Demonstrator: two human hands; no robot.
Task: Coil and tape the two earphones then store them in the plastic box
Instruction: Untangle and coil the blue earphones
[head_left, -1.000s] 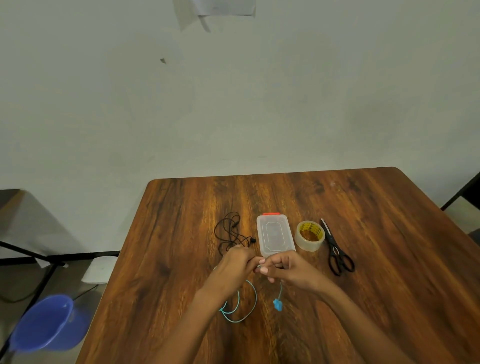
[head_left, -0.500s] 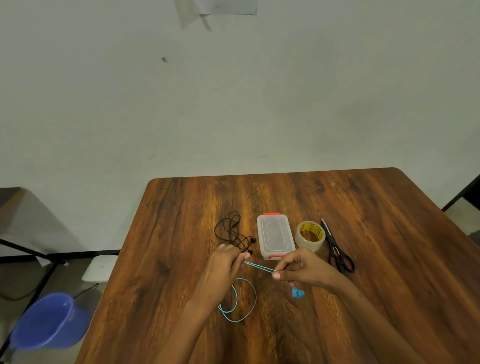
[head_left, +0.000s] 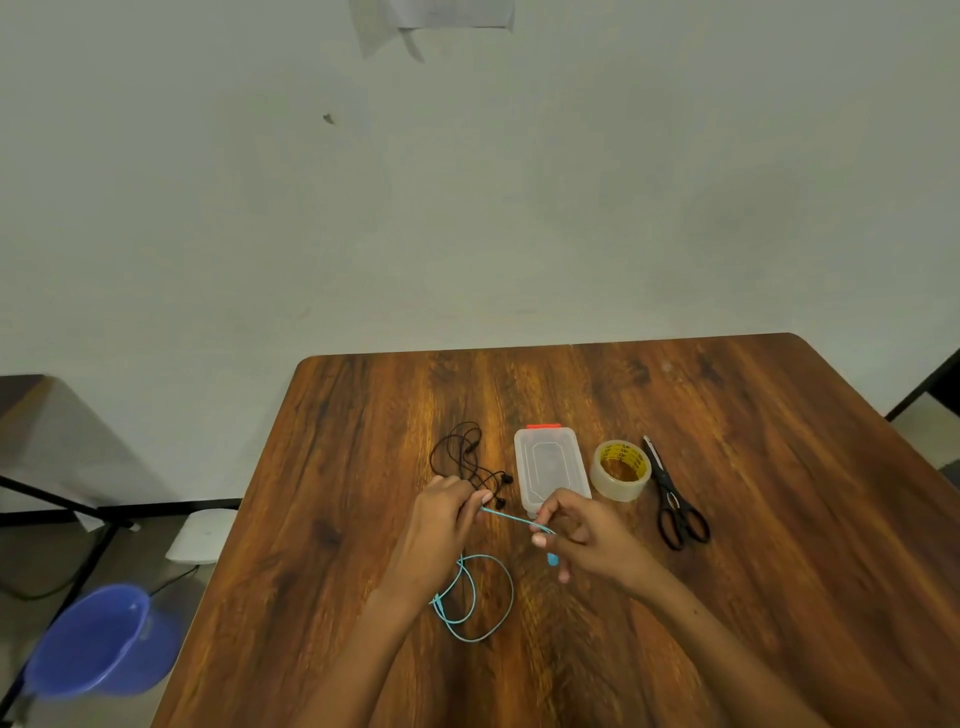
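Observation:
A light blue earphone cable (head_left: 485, 597) lies in loose loops on the wooden table (head_left: 779, 493) in front of me. A taut stretch of it runs between my left hand (head_left: 447, 512) and my right hand (head_left: 582, 535), both pinching it. A blue earbud end hangs just under my right hand. The black earphones (head_left: 467, 457) lie tangled beyond my left hand. The clear plastic box (head_left: 548, 462), lid on with a red clasp, sits just beyond my right hand.
A roll of clear tape (head_left: 621, 470) stands right of the box, with black scissors (head_left: 675, 499) beside it. Left of the table, on the floor, are a blue bucket (head_left: 98, 642) and a white device (head_left: 200, 535). A wall rises behind the table.
My hands were pressed together a second ago; they have drawn apart, stretching a length of blue cable between them. The blue earbud end shifted right with my right hand.

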